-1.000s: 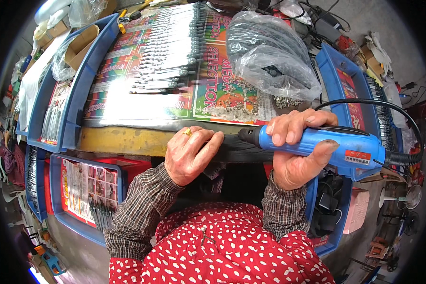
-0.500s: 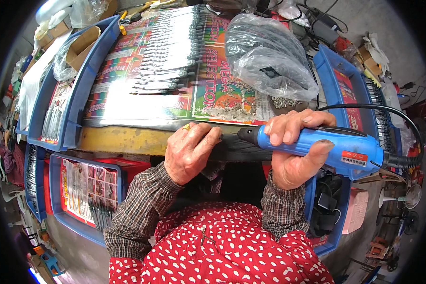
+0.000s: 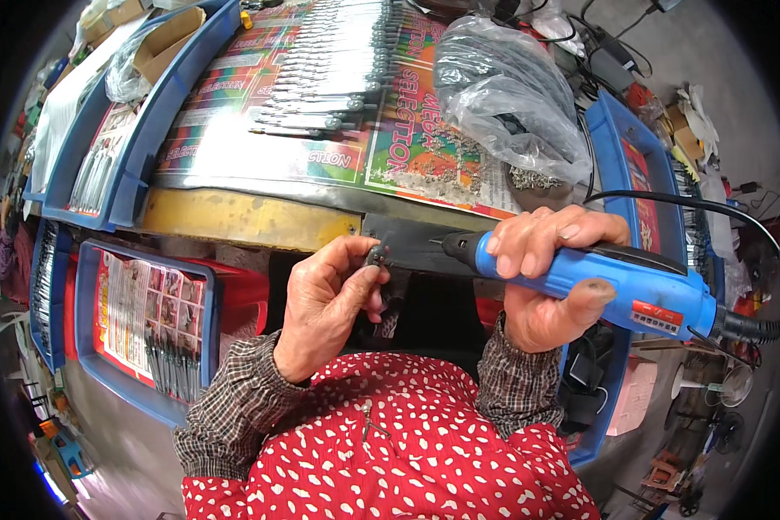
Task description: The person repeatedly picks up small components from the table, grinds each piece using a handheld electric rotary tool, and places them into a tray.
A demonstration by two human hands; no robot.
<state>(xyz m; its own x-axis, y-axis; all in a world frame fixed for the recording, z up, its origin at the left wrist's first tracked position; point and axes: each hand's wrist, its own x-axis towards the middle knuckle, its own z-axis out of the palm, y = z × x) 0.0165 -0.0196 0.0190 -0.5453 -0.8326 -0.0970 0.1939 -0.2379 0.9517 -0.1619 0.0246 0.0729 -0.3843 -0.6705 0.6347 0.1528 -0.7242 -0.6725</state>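
My right hand [image 3: 546,277] is wrapped round a blue electric screwdriver [image 3: 598,286], its dark nose and thin bit pointing left along the table's front edge. To the left, my left hand [image 3: 325,299] pinches a small dark, rounded metal part [image 3: 376,256] between thumb and fingers. A short gap separates the bit from this part, whose exact kind I cannot make out. Beyond my hands, a row of slender silver-and-black rods [image 3: 329,74] lies on the printed sheet [image 3: 260,165]. Small screws [image 3: 455,169] are scattered to the right of the rods.
A clear plastic bag [image 3: 511,95] with dark contents and a round dish of screws [image 3: 533,180] stand at the right. Blue trays [image 3: 152,130] flank the table; a lower blue tray [image 3: 139,394] sits at front left. The screwdriver's black cord [image 3: 693,198] loops behind my right hand.
My left hand has turned from knuckles-up at the table edge, so the small dark part now shows in its pinch. The right hand keeps its hold on the screwdriver. The whole view has shifted slightly.
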